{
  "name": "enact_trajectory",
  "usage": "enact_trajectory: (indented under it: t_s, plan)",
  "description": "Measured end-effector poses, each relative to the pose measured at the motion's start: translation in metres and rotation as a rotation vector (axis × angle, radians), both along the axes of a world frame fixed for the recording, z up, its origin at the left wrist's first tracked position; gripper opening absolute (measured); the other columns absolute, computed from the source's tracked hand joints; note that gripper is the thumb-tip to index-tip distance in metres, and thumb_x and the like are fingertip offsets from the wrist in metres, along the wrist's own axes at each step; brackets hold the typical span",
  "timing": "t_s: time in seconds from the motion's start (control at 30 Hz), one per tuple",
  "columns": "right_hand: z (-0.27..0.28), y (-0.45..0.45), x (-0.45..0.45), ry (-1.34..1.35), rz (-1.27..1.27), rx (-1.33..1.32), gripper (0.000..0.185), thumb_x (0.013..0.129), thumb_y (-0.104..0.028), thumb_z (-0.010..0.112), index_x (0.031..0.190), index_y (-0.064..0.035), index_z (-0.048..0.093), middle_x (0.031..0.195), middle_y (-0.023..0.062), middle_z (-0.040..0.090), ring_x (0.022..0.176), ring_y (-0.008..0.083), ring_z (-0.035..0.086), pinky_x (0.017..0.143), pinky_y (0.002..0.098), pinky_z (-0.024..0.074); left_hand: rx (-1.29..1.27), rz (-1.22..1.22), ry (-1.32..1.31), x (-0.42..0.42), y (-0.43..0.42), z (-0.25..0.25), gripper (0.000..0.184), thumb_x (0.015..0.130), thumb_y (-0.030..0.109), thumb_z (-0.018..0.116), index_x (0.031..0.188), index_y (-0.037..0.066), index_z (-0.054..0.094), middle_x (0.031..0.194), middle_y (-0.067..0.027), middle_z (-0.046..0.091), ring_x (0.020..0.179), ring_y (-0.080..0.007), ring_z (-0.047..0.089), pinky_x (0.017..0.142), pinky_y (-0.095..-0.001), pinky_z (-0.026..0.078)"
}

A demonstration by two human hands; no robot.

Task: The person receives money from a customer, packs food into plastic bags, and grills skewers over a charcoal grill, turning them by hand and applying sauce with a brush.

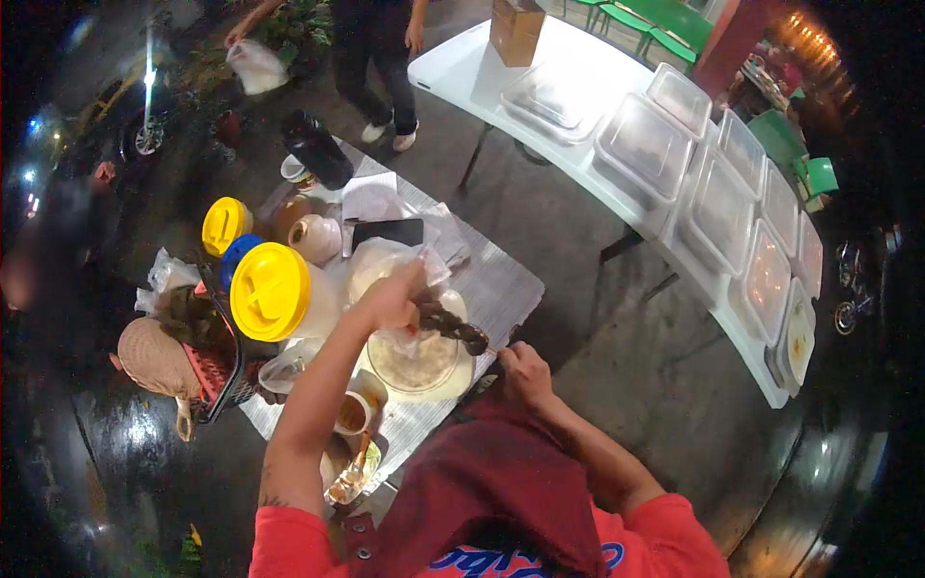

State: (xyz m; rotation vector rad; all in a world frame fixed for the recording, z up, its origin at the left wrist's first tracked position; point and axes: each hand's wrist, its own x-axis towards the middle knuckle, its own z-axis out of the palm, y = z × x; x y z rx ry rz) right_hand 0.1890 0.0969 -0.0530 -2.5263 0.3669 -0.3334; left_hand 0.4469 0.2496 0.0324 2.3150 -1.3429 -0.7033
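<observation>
L hand [393, 299]: fingers pinch plastic bag [436, 266] at meat skewer's [453, 325] 10-o'clock end; R hand [527, 374] fingers apparently pinch 4-o'clock end, prob. steadying.

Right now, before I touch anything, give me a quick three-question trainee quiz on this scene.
1. True or false: dark food shows between the left hand and the right hand.
2. Which is nearest the black smartphone: A) left hand, B) right hand, C) cardboard box?
3. What colour is the lid between the two yellow lids?

Key: 1. True. 2. A. 3. Blue.
</observation>
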Motion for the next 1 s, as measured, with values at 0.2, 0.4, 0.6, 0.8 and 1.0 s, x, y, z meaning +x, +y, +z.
enact_trajectory:
  t_s: [0.2,0.4,0.6,0.8,1.0]
  plan:
    - [0.012,0.018,0.050,0.025,0.136,0.089,0.020,0.070,-0.006,0.051,0.090,-0.0086,0.053,0.078,0.0139,0.050,0.077,0.0344,0.054,0.063,0.0438,0.0447,0.100,-0.121,-0.070,0.001,-0.003,-0.022,0.076,0.063,0.014,0.060,0.132,0.010,0.029,0.110,-0.0208,0.054,0.096,-0.0376,0.054,0.081,-0.0425,0.044]
    - [0.010,0.025,0.106,0.274,0.170,0.405,0.020,0.068,-0.001,0.050,0.086,-0.0029,0.057,0.085,0.0220,0.057,0.082,0.0398,0.055,0.069,0.0466,0.0444,0.209,0.036,-0.060,-0.030,-0.014,-0.002,0.066,0.066,0.012,0.059,0.128,0.013,0.036,0.103,-0.0181,0.059,0.087,-0.0377,0.057,0.075,-0.0440,0.046]
    - [0.009,0.036,0.121,0.142,0.122,0.602,0.028,0.071,0.000,0.046,0.096,-0.0004,0.058,0.092,0.0238,0.059,0.088,0.0398,0.056,0.075,0.0459,0.0448,0.142,0.274,-0.206,-0.047,-0.010,-0.008,0.060,0.070,0.009,0.052,0.128,0.012,0.036,0.112,-0.0159,0.055,0.091,-0.0347,0.057,0.077,-0.0436,0.045]
    - [-0.002,0.009,0.137,0.371,0.225,0.669,0.019,0.079,-0.012,0.054,0.085,0.0039,0.061,0.081,0.0245,0.061,0.079,0.0359,0.060,0.070,0.0405,0.0443,0.111,0.440,-0.221,-0.065,-0.014,-0.005,0.056,0.075,0.009,0.045,0.130,0.012,0.035,0.108,-0.0152,0.055,0.091,-0.0338,0.057,0.077,-0.0440,0.045]
    - [-0.047,0.030,0.156,0.260,0.231,0.596,0.018,0.081,-0.010,0.049,0.088,0.0041,0.058,0.078,0.0132,0.062,0.072,0.0243,0.058,0.066,0.0363,0.0448,0.112,0.556,-0.184,-0.070,-0.009,-0.007,0.081,0.072,0.012,0.059,0.139,0.015,0.013,0.108,-0.0192,0.052,0.090,-0.0378,0.055,0.077,-0.0430,0.046]
